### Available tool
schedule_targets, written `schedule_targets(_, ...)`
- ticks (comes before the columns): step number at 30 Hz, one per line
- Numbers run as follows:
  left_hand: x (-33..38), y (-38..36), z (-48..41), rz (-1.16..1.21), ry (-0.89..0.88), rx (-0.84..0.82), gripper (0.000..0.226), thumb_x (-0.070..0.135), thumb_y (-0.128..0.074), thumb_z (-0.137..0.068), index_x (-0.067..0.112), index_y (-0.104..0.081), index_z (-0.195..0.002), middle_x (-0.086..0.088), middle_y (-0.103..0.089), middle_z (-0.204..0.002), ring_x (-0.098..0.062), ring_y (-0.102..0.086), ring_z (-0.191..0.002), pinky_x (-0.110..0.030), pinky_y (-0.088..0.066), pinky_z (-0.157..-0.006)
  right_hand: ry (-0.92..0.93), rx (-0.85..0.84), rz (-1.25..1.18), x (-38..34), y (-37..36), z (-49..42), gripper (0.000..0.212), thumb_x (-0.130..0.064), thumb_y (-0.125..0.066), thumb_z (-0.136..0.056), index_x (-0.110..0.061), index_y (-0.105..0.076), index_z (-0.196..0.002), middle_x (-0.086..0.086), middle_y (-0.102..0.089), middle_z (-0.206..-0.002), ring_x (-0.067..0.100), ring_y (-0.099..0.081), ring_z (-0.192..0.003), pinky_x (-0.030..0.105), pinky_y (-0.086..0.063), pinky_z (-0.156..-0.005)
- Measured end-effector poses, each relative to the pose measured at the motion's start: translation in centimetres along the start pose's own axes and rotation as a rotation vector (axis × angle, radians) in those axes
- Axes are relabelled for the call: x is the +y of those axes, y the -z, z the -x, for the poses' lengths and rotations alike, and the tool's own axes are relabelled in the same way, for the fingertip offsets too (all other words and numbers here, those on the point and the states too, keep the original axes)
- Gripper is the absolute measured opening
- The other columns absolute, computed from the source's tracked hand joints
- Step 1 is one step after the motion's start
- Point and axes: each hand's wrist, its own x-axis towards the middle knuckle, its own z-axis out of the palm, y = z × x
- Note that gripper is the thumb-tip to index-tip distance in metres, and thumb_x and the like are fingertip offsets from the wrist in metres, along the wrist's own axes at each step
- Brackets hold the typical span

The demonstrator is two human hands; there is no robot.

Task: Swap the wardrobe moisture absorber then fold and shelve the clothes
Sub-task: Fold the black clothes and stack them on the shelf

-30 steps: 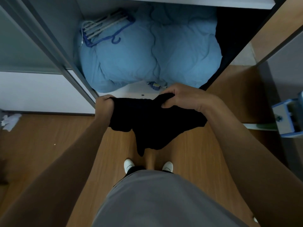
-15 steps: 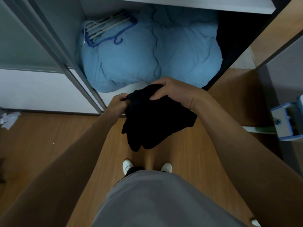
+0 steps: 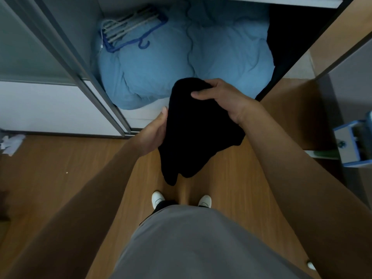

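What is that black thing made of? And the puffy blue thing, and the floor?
The black garment looks like soft matte cloth: it droops limply. The blue quilt seems padded fabric: puffy, with creases. The floor looks like wood or laminate: smooth, with grain lines.

A plain black garment [image 3: 193,133]; light blue quilt [image 3: 181,57]; blue hangers [image 3: 130,31]; brown wood-grain floor [image 3: 60,168]; white shoes [image 3: 158,198]; grey shirt [image 3: 191,248].
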Motion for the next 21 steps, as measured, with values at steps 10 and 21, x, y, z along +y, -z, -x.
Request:
schedule_targets(10,2.1,-1.6,-1.5,0.203,0.087,0.033,0.034,0.033,-0.066,-0.094,0.008,-0.07,-0.117,-0.011,-0.073,-0.112,-0.026,-0.069,-0.108,-0.03,-0.052,-0.092,-0.017,0.291,-0.612,3.5,3.3,-1.1,0.05,-0.055,-0.041,-0.099,-0.016,-0.067,-0.118,0.006,-0.07,-0.123,0.023,-0.066,-0.116,0.046,-0.047,-0.105)
schedule_targets(21,4.2,-2.0,-2.3,0.284,-0.002,0.19,0.024,0.039,-0.066,-0.092,0.019,-0.078,-0.09,-0.007,-0.077,-0.099,-0.022,-0.074,-0.094,-0.025,-0.057,-0.074,-0.255,0.103,-0.436,12.0,0.9,1.6,0.076,-0.061,-0.076,-0.075,-0.015,-0.061,-0.134,0.008,-0.065,-0.133,0.022,-0.06,-0.125,0.041,-0.038,-0.116)
